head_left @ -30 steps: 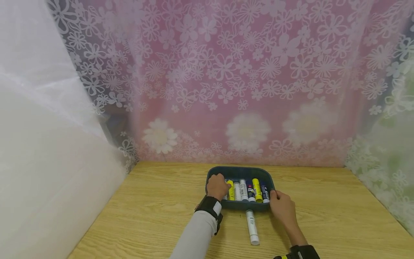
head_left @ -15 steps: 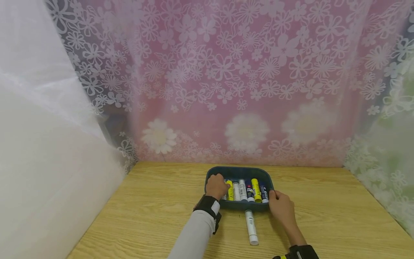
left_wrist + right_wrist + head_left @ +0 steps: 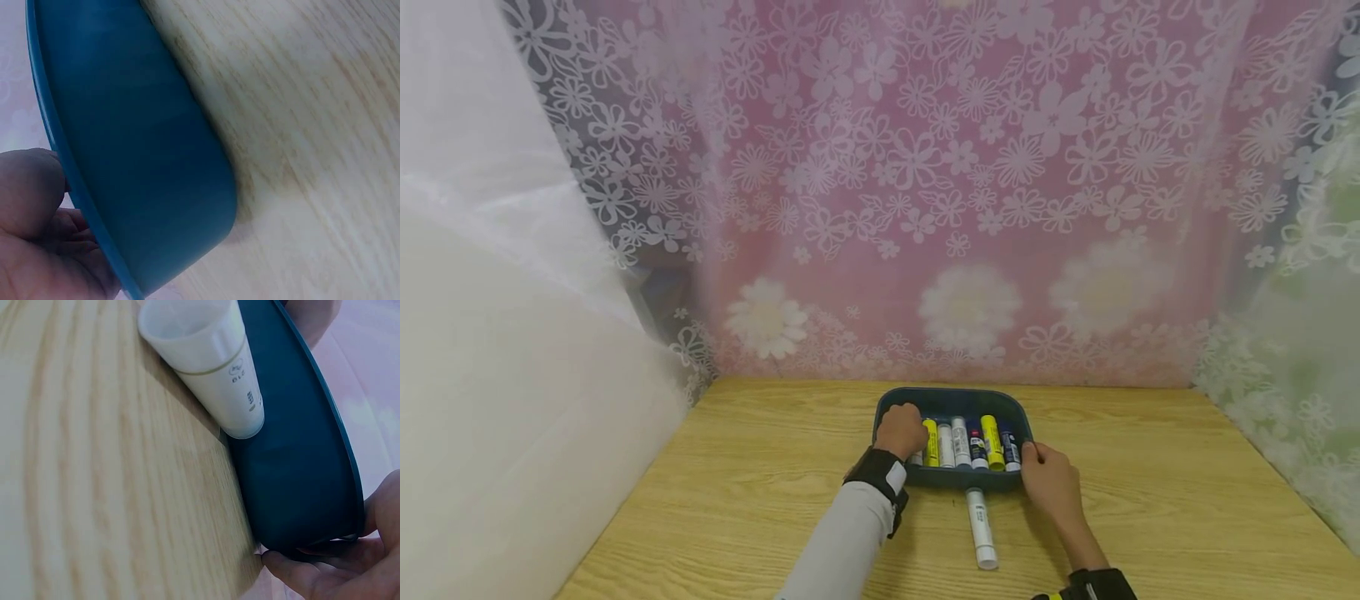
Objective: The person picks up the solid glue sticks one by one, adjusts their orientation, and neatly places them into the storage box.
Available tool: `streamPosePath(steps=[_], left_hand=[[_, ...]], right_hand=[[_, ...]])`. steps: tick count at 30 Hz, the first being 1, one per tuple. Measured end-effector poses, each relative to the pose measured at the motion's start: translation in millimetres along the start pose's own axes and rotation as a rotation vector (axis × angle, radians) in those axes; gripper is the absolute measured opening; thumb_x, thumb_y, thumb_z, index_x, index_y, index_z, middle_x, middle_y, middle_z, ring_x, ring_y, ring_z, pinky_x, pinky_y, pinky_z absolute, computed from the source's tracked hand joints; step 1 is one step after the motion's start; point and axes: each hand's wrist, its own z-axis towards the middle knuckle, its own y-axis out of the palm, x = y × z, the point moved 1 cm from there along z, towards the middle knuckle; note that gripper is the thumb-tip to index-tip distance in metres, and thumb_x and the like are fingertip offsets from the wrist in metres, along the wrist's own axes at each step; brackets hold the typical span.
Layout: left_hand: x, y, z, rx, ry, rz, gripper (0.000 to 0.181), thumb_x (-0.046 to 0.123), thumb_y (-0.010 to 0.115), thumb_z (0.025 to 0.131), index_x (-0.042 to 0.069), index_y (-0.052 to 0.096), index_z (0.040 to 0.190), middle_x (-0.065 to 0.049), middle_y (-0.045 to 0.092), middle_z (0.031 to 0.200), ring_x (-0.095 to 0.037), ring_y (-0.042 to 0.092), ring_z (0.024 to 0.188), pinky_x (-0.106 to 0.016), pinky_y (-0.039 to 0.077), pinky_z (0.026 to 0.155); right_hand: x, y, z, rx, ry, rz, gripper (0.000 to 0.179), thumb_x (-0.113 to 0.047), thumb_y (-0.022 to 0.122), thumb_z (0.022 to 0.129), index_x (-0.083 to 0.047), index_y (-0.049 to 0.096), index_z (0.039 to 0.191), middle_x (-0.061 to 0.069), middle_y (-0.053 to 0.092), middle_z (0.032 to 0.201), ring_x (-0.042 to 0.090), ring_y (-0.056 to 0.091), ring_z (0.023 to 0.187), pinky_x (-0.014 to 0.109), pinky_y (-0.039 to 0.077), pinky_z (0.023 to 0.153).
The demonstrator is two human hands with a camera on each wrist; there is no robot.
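A dark teal plastic basket [image 3: 951, 477] stands on the table with a row of glue sticks inside: yellow [image 3: 992, 442], white [image 3: 960, 442] and dark blue [image 3: 1011, 450]. My left hand [image 3: 902, 431] reaches over its left end, fingers curled behind the rim in the left wrist view; their tips are hidden, so I cannot tell what they hold. By that hand a white glue stick [image 3: 916, 458] shows partly. My right hand [image 3: 1052, 482] grips the basket's front right corner, thumb at the rim and fingers underneath. Another white glue stick [image 3: 981, 529] lies outside, in front of the basket.
The wooden table [image 3: 760, 467] extends to both sides of the basket. A pink floral curtain [image 3: 865, 333] hangs along its back edge, with a white sheet [image 3: 535, 400] on the left and a pale green floral sheet [image 3: 1300, 358] on the right.
My left thumb tip, which overlapped the yellow glue stick beside it, has drawn back out of sight. The whole head view has shifted very slightly; the basket and right hand keep their places.
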Motion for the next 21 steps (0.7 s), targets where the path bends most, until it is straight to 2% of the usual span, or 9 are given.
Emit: streamPosePath(steps=[6, 11, 14, 17, 21], left_hand=[[1.7, -2.8, -0.1, -0.039, -0.014, 0.019, 0.015, 0.011, 0.06, 0.097, -0.002, 0.067, 0.094, -0.011, 0.061, 0.08, -0.025, 0.057, 0.071, -0.039, 0.048, 0.064], [5.3, -6.7, -1.2, -0.022, 0.021, 0.06, 0.017, 0.012, 0.062, 0.097, -0.002, 0.071, 0.101, -0.016, 0.069, 0.093, -0.027, 0.064, 0.079, -0.041, 0.052, 0.068], [9.3, -10.5, -2.4, -0.008, 0.069, 0.082, 0.016, 0.01, 0.062, 0.097, -0.001, 0.072, 0.091, -0.015, 0.068, 0.085, -0.027, 0.063, 0.072, -0.038, 0.049, 0.06], [13.6, -13.2, -2.9, 0.001, 0.114, 0.086, 0.022, 0.008, 0.061, 0.097, 0.004, 0.066, 0.076, -0.009, 0.06, 0.07, -0.023, 0.056, 0.062, -0.035, 0.041, 0.054], [22.1, -15.8, -4.9, 0.029, 0.155, 0.093, 0.025, 0.009, 0.061, 0.097, 0.006, 0.062, 0.072, -0.006, 0.055, 0.068, -0.02, 0.053, 0.06, -0.034, 0.04, 0.053]], right_hand=[[1.3, 1.2, 0.6, 0.002, 0.002, 0.001, 0.046, -0.024, 0.038, 0.106, 0.006, 0.061, 0.132, 0.03, 0.06, 0.134, 0.052, 0.053, 0.128, 0.063, 0.045, 0.099], [2.2, 1.4, 0.8, 0.011, -0.006, -0.002, 0.045, -0.024, 0.038, 0.106, 0.006, 0.063, 0.13, 0.03, 0.062, 0.132, 0.052, 0.056, 0.124, 0.062, 0.047, 0.095], [2.4, 1.2, 0.8, 0.014, -0.01, -0.003, 0.045, -0.024, 0.039, 0.107, 0.006, 0.064, 0.129, 0.03, 0.063, 0.13, 0.051, 0.058, 0.122, 0.061, 0.048, 0.093], [2.9, 1.3, 1.6, 0.006, -0.006, -0.003, 0.047, -0.025, 0.038, 0.107, 0.007, 0.061, 0.133, 0.03, 0.061, 0.133, 0.052, 0.055, 0.126, 0.062, 0.047, 0.096], [3.7, 1.9, 2.4, 0.002, -0.004, -0.004, 0.047, -0.025, 0.038, 0.107, 0.006, 0.061, 0.133, 0.03, 0.06, 0.133, 0.051, 0.055, 0.126, 0.062, 0.046, 0.097]])
